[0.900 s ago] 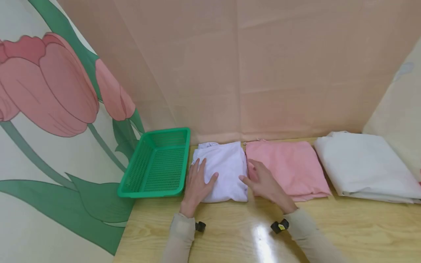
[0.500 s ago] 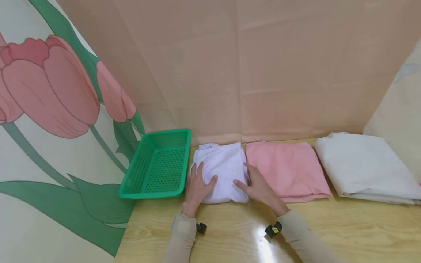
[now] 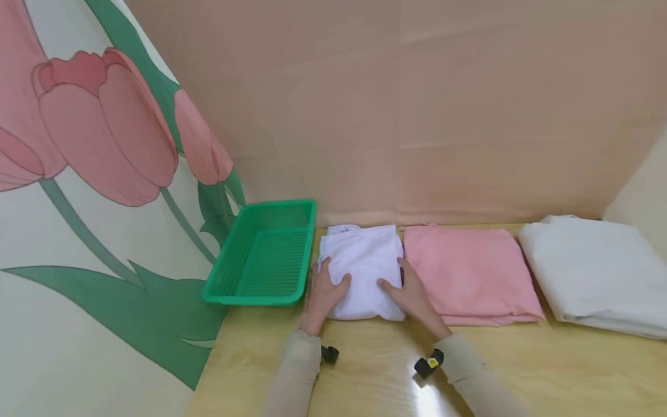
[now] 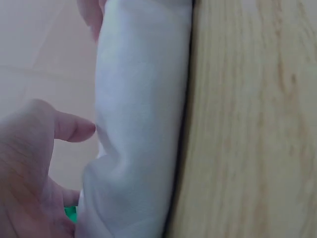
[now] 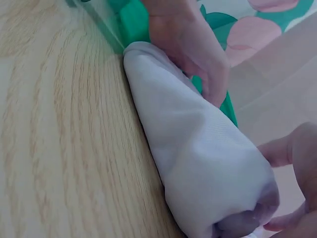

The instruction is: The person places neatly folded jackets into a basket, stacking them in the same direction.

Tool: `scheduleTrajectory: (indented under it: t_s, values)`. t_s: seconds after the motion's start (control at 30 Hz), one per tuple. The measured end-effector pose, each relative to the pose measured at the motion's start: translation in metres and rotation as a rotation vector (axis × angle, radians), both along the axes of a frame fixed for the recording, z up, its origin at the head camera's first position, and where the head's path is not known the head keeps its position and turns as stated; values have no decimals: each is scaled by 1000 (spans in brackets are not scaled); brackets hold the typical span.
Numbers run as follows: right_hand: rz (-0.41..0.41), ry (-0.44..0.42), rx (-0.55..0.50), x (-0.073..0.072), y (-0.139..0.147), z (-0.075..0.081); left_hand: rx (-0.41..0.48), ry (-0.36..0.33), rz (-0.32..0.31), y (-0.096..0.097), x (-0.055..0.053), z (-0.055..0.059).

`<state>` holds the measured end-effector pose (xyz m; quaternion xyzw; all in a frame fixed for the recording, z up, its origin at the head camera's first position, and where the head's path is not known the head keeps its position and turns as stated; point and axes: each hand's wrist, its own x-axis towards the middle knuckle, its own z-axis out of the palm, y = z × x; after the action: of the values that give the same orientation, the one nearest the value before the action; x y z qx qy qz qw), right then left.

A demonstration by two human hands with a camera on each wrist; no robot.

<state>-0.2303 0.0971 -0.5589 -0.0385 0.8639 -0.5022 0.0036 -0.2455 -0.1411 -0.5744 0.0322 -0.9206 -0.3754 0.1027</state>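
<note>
A folded pale lavender cloth (image 3: pixel 365 255) lies on the table between both hands in the head view. My left hand (image 3: pixel 325 292) grips its left side, thumb on top and fingers down along the edge. From the opposite side my right hand (image 3: pixel 415 294) holds the right edge the same way. The left wrist view shows the rolled front fold of the cloth (image 4: pixel 141 114), with the left thumb touching its top. Close up in the right wrist view, the right hand (image 5: pixel 303 168) has thumb and fingers at the cloth's near end. Some fingertips are hidden behind the fabric.
Left of the cloth stands a green plastic basket (image 3: pixel 208 296) with a perforated bottom. To the right lie a folded pink cloth (image 3: pixel 469 272) and a thick folded white cloth (image 3: pixel 599 269). A tan sheet (image 3: pixel 365 116) hangs behind the wooden table (image 3: pixel 365 376).
My right hand has moved left from beside the pink cloth onto the lavender cloth's right edge. My left hand has stayed at the left edge. The head view has shifted slightly.
</note>
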Motion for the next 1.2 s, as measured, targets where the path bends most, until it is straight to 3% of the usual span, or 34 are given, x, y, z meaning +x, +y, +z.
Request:
scheduleTrajectory:
  t_s: [0.03, 0.17, 0.27, 0.4, 0.6, 0.87, 1.07, 1.2]
  values:
    - [-16, -15, -16, 0, 3, 0, -2, 22, -4, 2, -5, -8]
    - [-16, -68, -94, -3, 10, -2, 39, 29, 0, 7, -9, -8]
    - [13, -118, -178, -7, 11, -4, 99, -38, -9, 5, -1, 12]
    - [45, -178, -271, -11, 10, -4, 121, -99, -41, -2, -2, 15]
    - [108, -205, -243, -19, 13, -2, 223, -189, -86, -8, -7, 17]
    - [175, -263, -279, -24, 20, 4, 468, -231, -166, -11, -8, 15]
    - [192, -282, -318, -25, 23, 3, 501, -234, -215, -11, -4, 16]
    - [184, -260, -253, -23, 23, 3, 492, -231, -226, -10, -2, 18]
